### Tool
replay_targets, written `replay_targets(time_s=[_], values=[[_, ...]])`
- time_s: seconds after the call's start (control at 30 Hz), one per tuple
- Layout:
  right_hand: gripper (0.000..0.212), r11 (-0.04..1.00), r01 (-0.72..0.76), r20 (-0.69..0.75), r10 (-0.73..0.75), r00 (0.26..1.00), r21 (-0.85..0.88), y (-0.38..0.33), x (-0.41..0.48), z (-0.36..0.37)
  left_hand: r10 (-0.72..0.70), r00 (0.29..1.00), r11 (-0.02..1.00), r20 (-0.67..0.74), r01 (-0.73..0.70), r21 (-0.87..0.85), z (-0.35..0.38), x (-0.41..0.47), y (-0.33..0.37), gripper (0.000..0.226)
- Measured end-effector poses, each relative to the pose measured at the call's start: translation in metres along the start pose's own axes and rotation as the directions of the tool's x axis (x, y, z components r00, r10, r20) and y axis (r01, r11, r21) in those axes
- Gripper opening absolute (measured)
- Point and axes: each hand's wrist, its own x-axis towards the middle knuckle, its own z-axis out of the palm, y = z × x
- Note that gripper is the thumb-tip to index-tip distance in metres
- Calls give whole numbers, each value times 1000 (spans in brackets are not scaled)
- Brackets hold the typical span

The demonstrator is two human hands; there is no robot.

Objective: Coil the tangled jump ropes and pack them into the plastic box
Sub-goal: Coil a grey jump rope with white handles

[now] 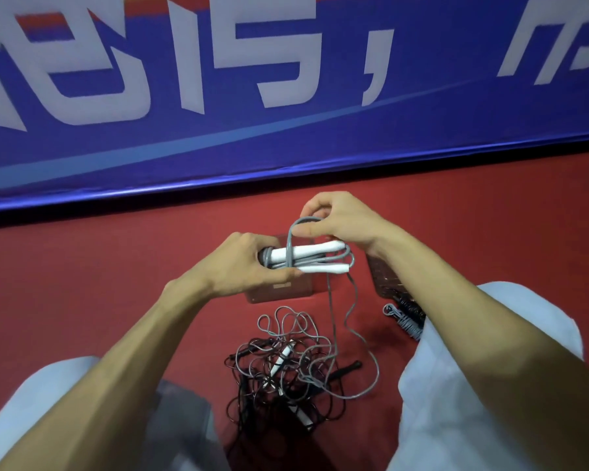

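Between the person's knees at the bottom of the frame, a tangle (pixel 279 372) of black and grey ropes lies on the red floor (pixel 82 266). Two strands of grey cord (pixel 346 316) climb from it toward the centre. At the right, by the right forearm, a finished coil (pixel 405 322) lies next to a dark flat piece, perhaps a lid; it cannot be told.

In the centre, the left hand (pixel 249 263) is clamped round one end of a bundle: two white handles (pixel 320 249) side by side, with folds of cord between them. Just above, the right hand (pixel 337 219) pinches a loop of the same cord between thumb and fingertips, and the loop passes over the handles as a wrap. The clear box (pixel 276 292) sits on the floor right under the bundle, partly hidden by the left hand. A blue banner (pixel 286 147) runs across the top of the frame.

The likely trouble is that the free strands run back into the tangle, so a hard pull on the wrap could drag the heap up or tighten its knots. If the pinch slackens, the loop could slip off the handle ends and the folds could spring apart
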Motion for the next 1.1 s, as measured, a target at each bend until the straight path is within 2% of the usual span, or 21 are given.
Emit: replay_targets(time_s=[0.07,0.1,0.17,0.27,0.33,0.4,0.47,0.53,0.63,0.73,0.83,0.93,1.03,1.1], values=[[9,970,-66,68,52,996,232,0,-2,-6,4,1000,997,0,-4,-74,-1,0,3,22],[6,926,-97,80,73,994,365,-2,-2,-7,4,1000,991,15,-2,-133,-2,0,4,18],[12,787,-163,104,126,987,595,-6,-3,-10,4,999,938,41,10,-348,-6,0,7,22],[21,656,-186,107,158,982,731,-7,-3,-7,-36,999,761,-11,20,-648,-9,1,9,37],[22,651,-167,105,134,985,741,-5,0,-3,-83,994,658,-72,0,-753,-9,3,10,47],[20,696,-166,135,100,986,699,-4,1,1,-129,982,631,-139,-27,-775,-9,4,8,48],[17,717,-181,197,62,978,673,-8,-2,2,-152,970,663,-187,-40,-747,-10,5,8,47],[14,776,-183,257,28,966,604,-12,-5,3,-157,960,694,-233,-60,-717,-10,5,8,37],[10,902,-179,323,47,945,392,-8,-4,5,-177,946,750,-271,-48,-660,-10,7,4,19],[17,980,-164,376,110,920,116,1,-3,12,-223,939,790,-263,16,-613,-8,7,-1,24],[11,990,-130,390,144,909,-60,1,-5,16,-264,924,815,-277,60,-576,-5,9,-3,23],[21,970,-113,426,197,883,-215,0,-7,13,-318,883,838,-346,91,-538,-7,11,-10,19],[11,955,-98,451,220,865,-279,-2,-11,12,-336,854,873,-398,124,-471,-10,11,-15,18],[7,945,-27,458,183,870,-326,-4,-12,12,-320,843,921,-432,171,-350,-11,10,-16,20]])
